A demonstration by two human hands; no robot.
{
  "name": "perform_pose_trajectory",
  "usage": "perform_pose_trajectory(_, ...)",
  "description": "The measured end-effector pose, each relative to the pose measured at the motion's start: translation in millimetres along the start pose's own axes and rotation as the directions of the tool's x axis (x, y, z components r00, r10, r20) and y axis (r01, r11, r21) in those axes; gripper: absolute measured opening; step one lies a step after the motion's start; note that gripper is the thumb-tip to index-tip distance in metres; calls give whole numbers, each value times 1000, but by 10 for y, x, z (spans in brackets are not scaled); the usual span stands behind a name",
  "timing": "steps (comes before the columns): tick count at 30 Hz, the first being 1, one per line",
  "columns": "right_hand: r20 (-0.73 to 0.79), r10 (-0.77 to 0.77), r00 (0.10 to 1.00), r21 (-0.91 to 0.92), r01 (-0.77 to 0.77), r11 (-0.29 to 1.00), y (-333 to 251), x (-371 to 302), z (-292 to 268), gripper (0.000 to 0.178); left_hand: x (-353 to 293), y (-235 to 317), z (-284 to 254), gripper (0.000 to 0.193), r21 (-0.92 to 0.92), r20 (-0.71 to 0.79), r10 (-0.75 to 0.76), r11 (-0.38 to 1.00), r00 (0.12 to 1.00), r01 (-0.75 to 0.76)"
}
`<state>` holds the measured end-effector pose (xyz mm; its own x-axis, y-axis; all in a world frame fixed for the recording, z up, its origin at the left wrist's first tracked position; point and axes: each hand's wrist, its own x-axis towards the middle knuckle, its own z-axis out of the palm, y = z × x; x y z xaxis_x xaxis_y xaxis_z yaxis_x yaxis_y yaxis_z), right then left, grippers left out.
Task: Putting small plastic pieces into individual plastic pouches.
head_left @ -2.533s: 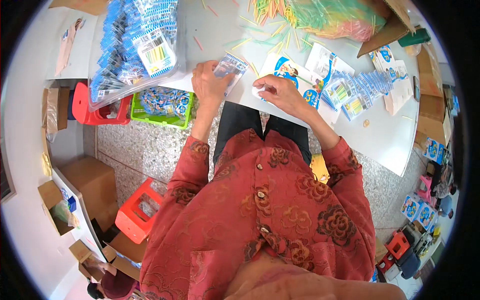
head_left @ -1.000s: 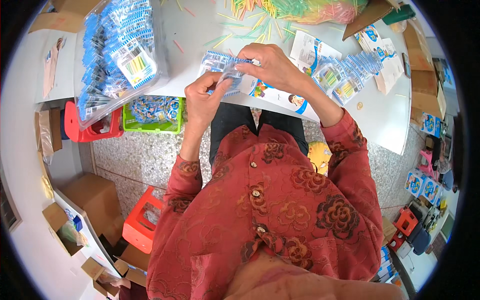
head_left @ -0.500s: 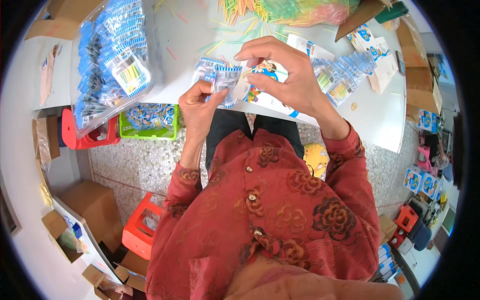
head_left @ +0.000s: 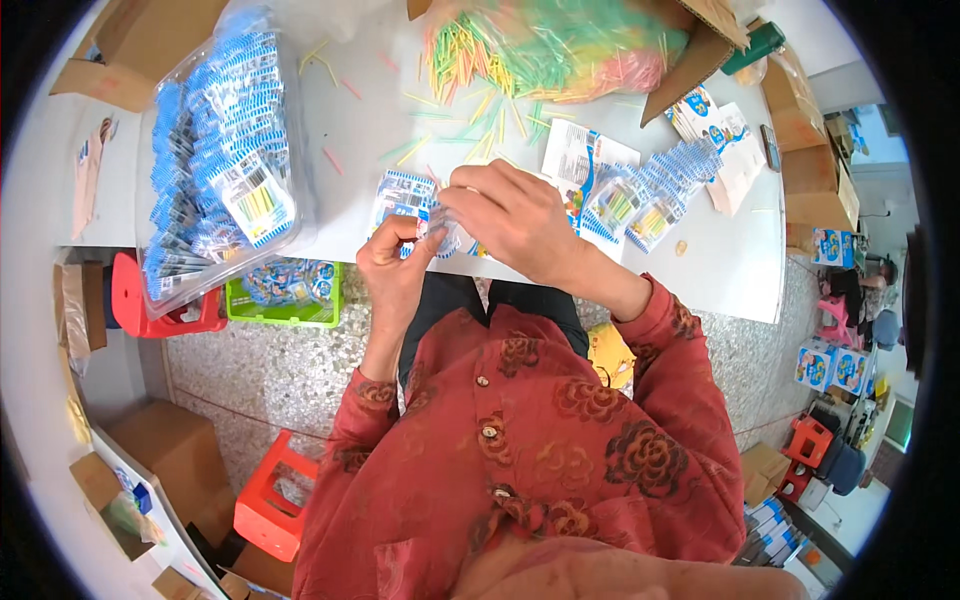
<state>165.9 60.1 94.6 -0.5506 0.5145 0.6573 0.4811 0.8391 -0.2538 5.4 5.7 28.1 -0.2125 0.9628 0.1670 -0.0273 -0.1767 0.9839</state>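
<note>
My left hand [head_left: 390, 262] pinches a small clear packet [head_left: 440, 238] with blue-striped ends between thumb and fingers, over the table's front edge. Curled in at that packet's upper end is my right hand [head_left: 522, 218], its fingertips drawn together; whatever they grip is hidden by the hand. Just beyond my left hand another blue-striped packet [head_left: 402, 190] lies flat. Printed cards [head_left: 585, 155] lie partly behind my right hand. To their right, several filled packets [head_left: 650, 195] holding short coloured sticks lie fanned in an overlapping row.
A clear plastic tub [head_left: 300, 190] full of blue-striped packets stands at left. Loose coloured sticks [head_left: 490, 115] spill from a big plastic bag [head_left: 580, 45] at the back. Below the table are a green basket [head_left: 335, 312] and a red stool [head_left: 275, 500]. Cardboard boxes [head_left: 815, 185] stand at right.
My right hand has moved left and closed at the upper end of the packet; its thumb and fingers were apart before. My left hand keeps its hold. The view has shifted slightly.
</note>
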Motion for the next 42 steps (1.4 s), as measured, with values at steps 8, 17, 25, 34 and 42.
perform_pose_trajectory(8,-67,-74,995,-33,72,997,78,11,106,23,92,-57,-10,8,-162,-15,-97,982,995,93)
perform_pose_trajectory(17,43,211,976,162,-216,963,75,53,122,18,105,-158,11,7,-68,19,-48,996,999,50)
perform_pose_trajectory(25,434,309,846,469,-505,725,248,180,7,17,143,-225,-32,8,-100,9,-23,995,1000,24)
perform_pose_trajectory(34,422,-239,874,-276,375,885,2024,498,437,32,155,-202,-137,9,-75,-3,-81,994,997,81)
perform_pose_trajectory(42,706,-400,584,-289,753,591,2368,651,777,20,129,-269,-161,8,-111,14,-137,984,991,137)
